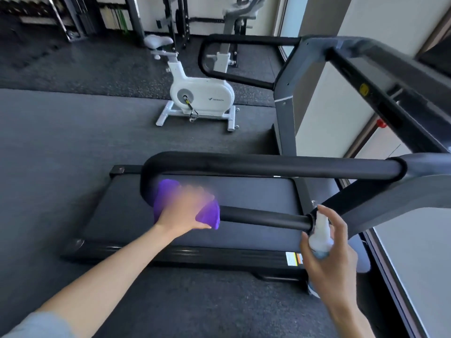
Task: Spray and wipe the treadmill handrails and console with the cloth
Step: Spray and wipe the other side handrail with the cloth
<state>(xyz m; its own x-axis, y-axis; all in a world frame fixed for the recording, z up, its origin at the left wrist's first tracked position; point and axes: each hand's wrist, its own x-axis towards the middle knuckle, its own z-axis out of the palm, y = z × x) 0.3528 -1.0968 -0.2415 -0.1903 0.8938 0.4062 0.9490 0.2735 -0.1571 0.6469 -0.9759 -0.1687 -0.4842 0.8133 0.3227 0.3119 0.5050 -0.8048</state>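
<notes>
Gym room, dark rubber floor (73, 132), pale wall panels on the right. Treadmill (195, 230) seen from the side, black belt deck low in frame, grey uprights rising to the right.

Near handrail (263, 217): black padded loop, upper bar running right into the grey frame, lower bar below it, curved end on the left.

Left hand (185, 211) is blurred by motion, wrapped over the purple cloth (207, 217), thumb under, fingers over the top. Cloth sits on the lower bar of the near handrail, just right of the curved end, with more purple bunched behind the hand at the bend. Hand is grasping the cloth against the bar.

Right hand (327, 254) holds a white spray bottle (319, 234) upright, fingers curled round the body, index finger raised near the top. Bottle is right at the end of the lower bar where it meets the grey frame; can't tell if it touches.

Far handrail (234, 40): same black loop, far side of the deck, nothing on it.

Console (390, 93) sits upper right, dark sloped panel with a yellow sticker and a red part, mostly seen edge-on.

White exercise bike (200, 93) stands on the floor beyond the deck. Racks along the back wall, blurred.
</notes>
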